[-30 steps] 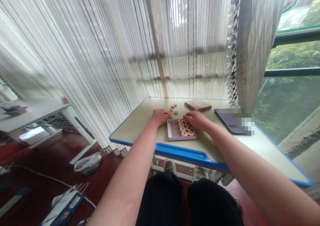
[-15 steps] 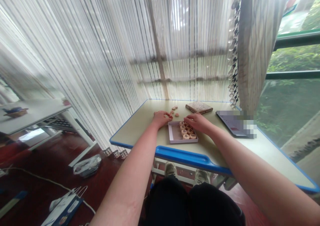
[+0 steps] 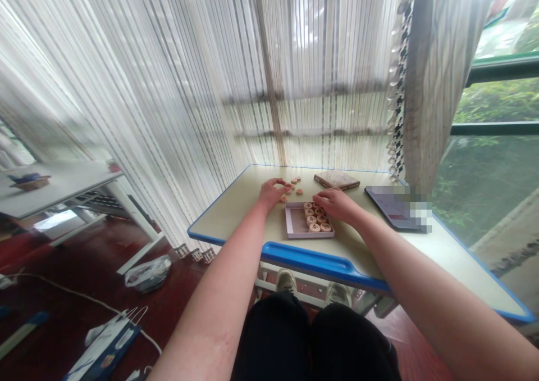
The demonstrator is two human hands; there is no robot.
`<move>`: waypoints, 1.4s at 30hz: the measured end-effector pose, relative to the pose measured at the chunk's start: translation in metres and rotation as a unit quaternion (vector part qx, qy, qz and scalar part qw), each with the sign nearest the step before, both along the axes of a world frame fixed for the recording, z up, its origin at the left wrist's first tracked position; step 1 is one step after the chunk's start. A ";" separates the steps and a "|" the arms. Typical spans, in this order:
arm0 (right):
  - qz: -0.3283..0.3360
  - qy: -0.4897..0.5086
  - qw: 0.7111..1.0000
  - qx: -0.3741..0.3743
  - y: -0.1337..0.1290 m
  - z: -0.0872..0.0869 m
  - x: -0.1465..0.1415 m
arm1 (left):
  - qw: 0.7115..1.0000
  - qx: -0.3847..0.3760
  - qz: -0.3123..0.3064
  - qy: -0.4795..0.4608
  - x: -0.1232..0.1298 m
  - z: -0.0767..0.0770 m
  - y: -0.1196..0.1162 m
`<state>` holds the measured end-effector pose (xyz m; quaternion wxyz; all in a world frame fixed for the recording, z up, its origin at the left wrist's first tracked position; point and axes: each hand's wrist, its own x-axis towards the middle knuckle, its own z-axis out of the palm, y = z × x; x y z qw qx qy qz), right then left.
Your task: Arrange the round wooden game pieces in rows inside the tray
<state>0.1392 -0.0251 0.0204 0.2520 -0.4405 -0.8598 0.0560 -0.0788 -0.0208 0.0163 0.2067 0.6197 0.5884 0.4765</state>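
- Xiangqi-style round pieces (image 3: 311, 220) sit in the shallow box (image 3: 311, 235), lined up in two columns along its 3 o'clock side (reading the clock from the middle of the box, with 12 pointing away from the person).
- Progress-wise I'd call it part-way: eight or so are boxed, lettered faces up, but fingers cover some of the far ones, so don't hold me to that count.
- Not boxed: a handful of loose pieces (image 3: 299, 191) scattered on the surface (image 3: 240, 207) around 11 o'clock, plus a stray piece (image 3: 283, 199) at 10, just beside the box corner. Bare bottom shows across the 9 o'clock half, so there seems to be room.
- Left hand (image 3: 272, 193) is out at 10 o'clock, thumb and index curved toward the loose ones. Can't tell if it's pinching one.
- Right hand (image 3: 337, 203) is at about 2, over the far corner, fingers loosely bent on or just above the far pieces. Can't tell if it grips anything.
- Further out: flat patterned thing (image 3: 337, 178) at 1, dark tablet-like device (image 3: 381, 207) near 3, blue ledge (image 3: 307, 259) at 6.
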 end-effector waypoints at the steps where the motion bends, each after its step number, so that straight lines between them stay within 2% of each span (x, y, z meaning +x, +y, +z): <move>1: 0.000 -0.002 1.000 0.003 0.000 0.000 0.000 | 0.999 -0.004 -0.010 -0.037 0.000 0.000 0.000; 5: 0.014 -0.008 1.000 0.023 -0.001 0.002 0.000 | 0.988 0.002 -0.038 -0.149 -0.002 -0.002 0.004; 9: 0.014 0.004 0.999 0.035 0.000 0.001 0.000 | 0.976 0.009 -0.099 -0.193 -0.004 -0.006 0.007; 13: 0.014 0.035 0.998 0.045 -0.001 0.000 0.000 | 0.973 -0.002 -0.134 -0.190 -0.003 -0.006 0.004; 18: 0.023 0.070 0.994 0.079 -0.008 0.002 -0.005 | 0.971 -0.023 -0.165 -0.174 0.001 0.002 -0.005; 23: 0.044 0.089 0.987 0.128 -0.017 0.005 -0.014 | 0.972 -0.048 -0.176 -0.150 0.003 0.007 -0.011; 27: 0.031 0.102 0.981 0.163 -0.020 0.006 -0.019 | 0.969 -0.056 -0.190 -0.148 0.005 0.008 -0.012; 36: 0.048 0.106 0.979 0.166 -0.019 0.003 -0.024 | 0.961 -0.057 -0.230 -0.140 0.007 0.011 -0.015; 38: 0.036 0.111 0.980 0.163 -0.018 0.004 -0.024 | 0.968 -0.045 -0.207 -0.137 0.006 0.010 -0.013; 39: 0.028 0.112 0.980 0.160 -0.018 0.004 -0.024 | 0.977 -0.031 -0.172 -0.126 0.005 0.009 -0.011; 42: 0.018 0.092 0.987 0.133 -0.020 0.006 -0.025 | 0.999 0.029 -0.015 -0.002 0.002 0.003 -0.006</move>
